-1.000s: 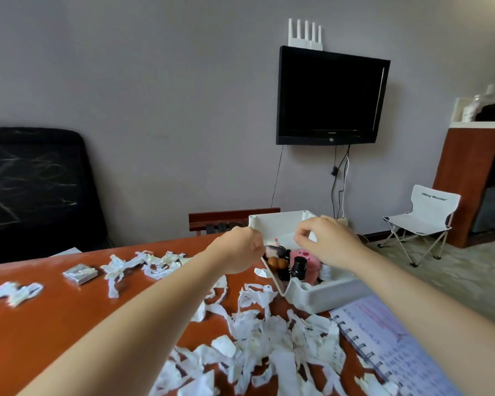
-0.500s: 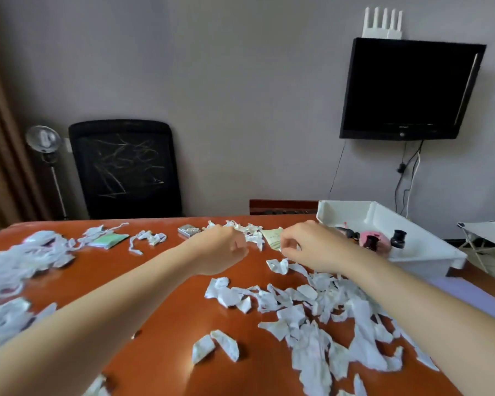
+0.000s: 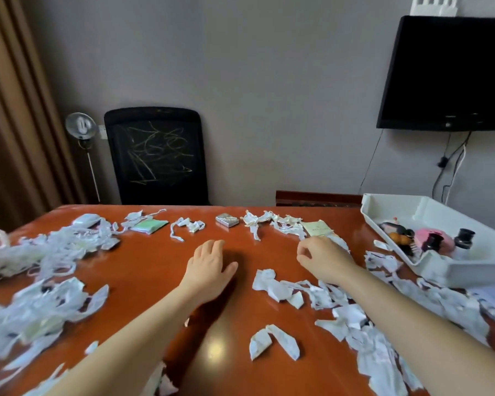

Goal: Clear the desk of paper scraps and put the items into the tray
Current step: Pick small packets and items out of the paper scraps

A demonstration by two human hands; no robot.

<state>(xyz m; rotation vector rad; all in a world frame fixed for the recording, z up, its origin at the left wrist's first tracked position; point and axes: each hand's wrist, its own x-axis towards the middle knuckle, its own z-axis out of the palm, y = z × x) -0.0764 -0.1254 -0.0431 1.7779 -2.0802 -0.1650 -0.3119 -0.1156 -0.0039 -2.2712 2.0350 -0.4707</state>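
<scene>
Shows left hand (image 3: 209, 264) spread flat and empty over bare counter (image 3: 155, 267), and right hand (image 3: 323, 258) with fingers curled under, any hold on paper impossible to tell. Shows paper scraps (image 3: 275, 284) strewn across the counter and white tray (image 3: 429, 208) at far right, holding small items (image 3: 432, 240).

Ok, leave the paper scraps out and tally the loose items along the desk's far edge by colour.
Silver: 1, the small box
Green: 1, the flat packet
Pale yellow: 1, the card
Total: 3
A whitish rounded thing among the left-hand scraps is too blurred to class, so it is not counted.
</scene>
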